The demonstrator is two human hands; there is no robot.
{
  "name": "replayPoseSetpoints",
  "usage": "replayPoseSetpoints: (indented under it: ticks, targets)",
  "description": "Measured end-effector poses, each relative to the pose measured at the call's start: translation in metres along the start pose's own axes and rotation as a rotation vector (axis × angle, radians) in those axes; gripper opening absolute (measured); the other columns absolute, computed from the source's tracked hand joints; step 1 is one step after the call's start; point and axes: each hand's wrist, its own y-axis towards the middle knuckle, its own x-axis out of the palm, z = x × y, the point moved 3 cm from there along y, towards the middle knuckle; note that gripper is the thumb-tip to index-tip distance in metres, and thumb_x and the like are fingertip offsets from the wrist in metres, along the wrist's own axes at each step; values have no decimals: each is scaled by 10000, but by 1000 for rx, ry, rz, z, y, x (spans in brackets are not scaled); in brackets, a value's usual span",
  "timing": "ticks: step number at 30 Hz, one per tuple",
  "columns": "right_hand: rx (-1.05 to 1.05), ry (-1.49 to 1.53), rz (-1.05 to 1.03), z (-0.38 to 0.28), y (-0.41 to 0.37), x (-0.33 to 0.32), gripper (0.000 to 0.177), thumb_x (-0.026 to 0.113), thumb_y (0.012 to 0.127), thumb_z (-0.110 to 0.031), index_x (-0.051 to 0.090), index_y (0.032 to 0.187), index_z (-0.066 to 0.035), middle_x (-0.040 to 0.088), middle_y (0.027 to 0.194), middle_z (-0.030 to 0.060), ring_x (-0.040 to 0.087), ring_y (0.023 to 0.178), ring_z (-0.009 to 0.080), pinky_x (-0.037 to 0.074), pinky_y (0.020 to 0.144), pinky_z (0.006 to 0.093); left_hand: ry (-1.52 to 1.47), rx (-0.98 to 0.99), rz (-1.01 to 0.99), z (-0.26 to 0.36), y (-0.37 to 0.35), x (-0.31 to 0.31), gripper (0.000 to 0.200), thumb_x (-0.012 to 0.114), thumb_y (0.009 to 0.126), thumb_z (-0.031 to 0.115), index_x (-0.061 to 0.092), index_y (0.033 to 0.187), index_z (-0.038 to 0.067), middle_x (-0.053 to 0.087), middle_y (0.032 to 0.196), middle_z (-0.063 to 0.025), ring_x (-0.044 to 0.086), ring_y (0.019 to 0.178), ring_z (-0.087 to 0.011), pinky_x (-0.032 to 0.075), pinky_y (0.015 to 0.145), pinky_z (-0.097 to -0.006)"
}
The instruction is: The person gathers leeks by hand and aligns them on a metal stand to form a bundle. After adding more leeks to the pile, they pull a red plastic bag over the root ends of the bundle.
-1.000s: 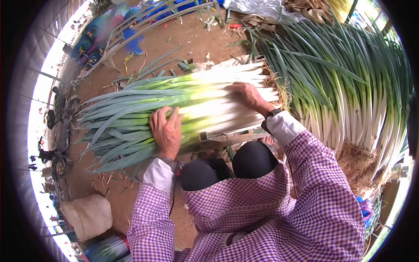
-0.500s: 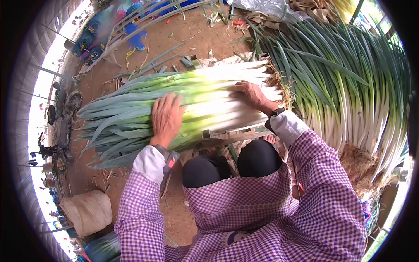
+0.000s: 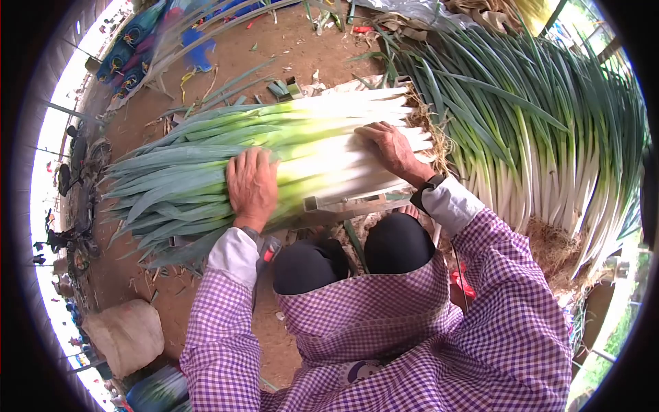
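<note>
A thick heap of leeks [image 3: 322, 141] lies crosswise in front of me, green leaves to the left, white stalks and roots to the right. My left hand [image 3: 252, 187] rests on top where the leaves turn pale, its fingers stretched out and slightly apart. On the white stalks, my right hand [image 3: 391, 147] has its fingers bent over them; its thumb is partly hidden. Under the heap's near side shows part of a metal frame [image 3: 329, 214]. A second large pile of leeks [image 3: 522, 130] stands at the right, roots towards me.
My knees [image 3: 398, 244] are close below the frame. A pale sack [image 3: 127, 336] sits on the earth floor at the lower left. Blue bundles [image 3: 134, 62] lie at the upper left. Loose leaf scraps [image 3: 281, 86] and crumpled sheeting [image 3: 425, 14] are farther back.
The view has shifted slightly, moving the scene left. My right hand has slid a little along the white stalks, away from the roots. My left hand stays on the leaves.
</note>
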Motion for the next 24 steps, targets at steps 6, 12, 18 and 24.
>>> replayPoseSetpoints:
  ticks: [6,12,18,24]
  targets:
    - [76,-49,167,-11,-22,4,297,672,958,-306,725,1168,-103,700,1149,89,630,1116,307,449,1030,431,27,28,25,1,-4,1,273,652,968,283,653,1149,78,629,1155,-80,569,1117,-285,416,989,-435]
    - [104,-98,83,-9,-25,7,560,777,860,-419,669,1314,-110,657,1243,119,591,1199,318,433,1073,439,39,40,32,-2,1,4,285,668,963,301,657,1154,90,624,1180,-75,562,1156,-279,406,1013,-433]
    - [110,-69,53,16,-25,35,597,802,824,-426,651,1309,-113,630,1267,120,572,1212,321,425,1075,440,52,-1,17,2,-3,7,426,702,941,380,643,1257,100,615,1244,-90,551,1196,-276,386,1062,-455]
    - [156,-55,111,-3,-24,16,594,807,795,-465,661,1229,-88,633,1200,120,573,1174,338,410,1065,465,110,29,-63,6,2,9,566,717,928,441,615,1404,152,570,1330,-112,514,1277,-320,355,1106,-487]
